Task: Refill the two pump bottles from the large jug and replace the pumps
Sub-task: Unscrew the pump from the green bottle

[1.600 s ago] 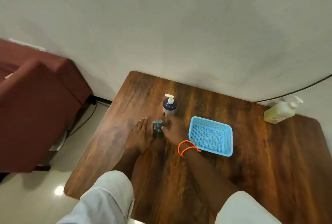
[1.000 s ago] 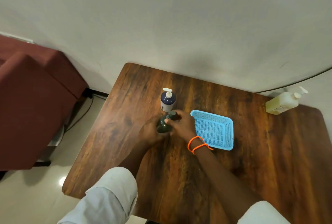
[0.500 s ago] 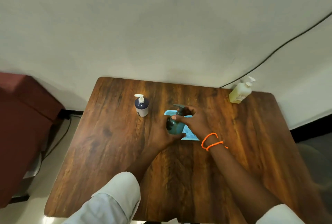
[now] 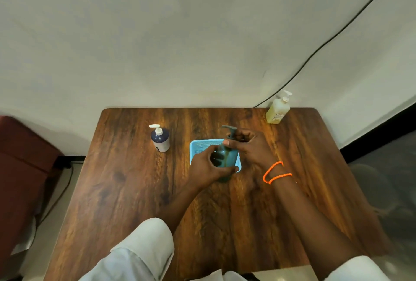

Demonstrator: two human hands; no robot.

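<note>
Here, both hands clamped round smooth teal pump bottle [image 4: 225,157] over grainy wooden table [image 4: 135,186].

Soft, even indoor light falls across the wooden desk [image 4: 135,190], with a warm sheen on the grain toward 12 o'clock and faint, short shadows beneath the forearms. The wall [image 4: 202,33] reads a dull grey-white, shading darker toward 9 o'clock. Wide-angle distortion curves the desk edges and the cable [image 4: 337,33] at 1 o'clock. Corners at 4 and 8 o'clock smear into blur; detail is soft throughout.
</note>
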